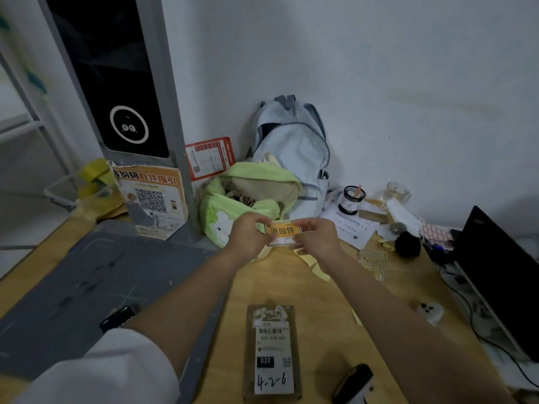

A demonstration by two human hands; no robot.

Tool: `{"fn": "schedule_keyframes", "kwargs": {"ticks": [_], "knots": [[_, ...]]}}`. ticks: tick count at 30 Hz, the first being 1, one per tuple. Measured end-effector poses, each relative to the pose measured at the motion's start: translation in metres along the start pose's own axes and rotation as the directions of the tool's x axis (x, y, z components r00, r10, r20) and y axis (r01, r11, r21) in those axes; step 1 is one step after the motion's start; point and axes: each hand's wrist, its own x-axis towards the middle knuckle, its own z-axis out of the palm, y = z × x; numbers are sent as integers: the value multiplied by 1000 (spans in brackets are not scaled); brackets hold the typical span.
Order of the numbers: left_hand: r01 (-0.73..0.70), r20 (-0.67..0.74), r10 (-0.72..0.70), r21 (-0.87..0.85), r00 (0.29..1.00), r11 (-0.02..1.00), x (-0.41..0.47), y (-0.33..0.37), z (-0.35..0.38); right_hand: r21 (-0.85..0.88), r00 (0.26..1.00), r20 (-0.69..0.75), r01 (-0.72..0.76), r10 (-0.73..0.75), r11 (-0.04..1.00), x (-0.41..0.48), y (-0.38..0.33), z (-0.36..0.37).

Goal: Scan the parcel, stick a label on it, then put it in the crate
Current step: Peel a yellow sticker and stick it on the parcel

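An orange-yellow label (283,232) with black characters is held up over the far side of the wooden table. My left hand (250,233) pinches its left end and my right hand (318,237) pinches its right end. The parcel (272,352), a flat brown packet with a white barcode sticker and "4-2-6" handwritten on it, lies on the table near me, below both hands. A black handheld scanner (354,384) lies to the parcel's right at the bottom edge. No crate is in view.
A grey mat (87,287) covers the table's left side, with a black device (119,316) on it. A grey kiosk pillar (122,83), a green bag (248,193) and a pale blue backpack (291,150) stand at the back. A laptop (501,275), papers and a jar (351,199) crowd the right.
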Motion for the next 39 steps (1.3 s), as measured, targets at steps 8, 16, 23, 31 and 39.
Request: {"fn": "schedule_keyframes", "kwargs": {"ticks": [8,16,23,31,39], "knots": [[142,151,-143,20,978,990,-27,-59,22,-230,997,45,-45,57,972,-5,57,8],[161,180,-179,111,967,981,-57,-107,45,-392,991,71,-79,116,917,-17,113,27],[155,233,-220,268,947,951,-75,-125,58,-426,981,58,-144,186,893,-29,145,34],[95,293,-247,451,924,888,-84,-131,72,-486,985,82,-93,151,869,-38,168,38],[32,263,-278,670,924,741,-88,-131,81,-604,988,135,21,76,797,-43,170,42]]}}
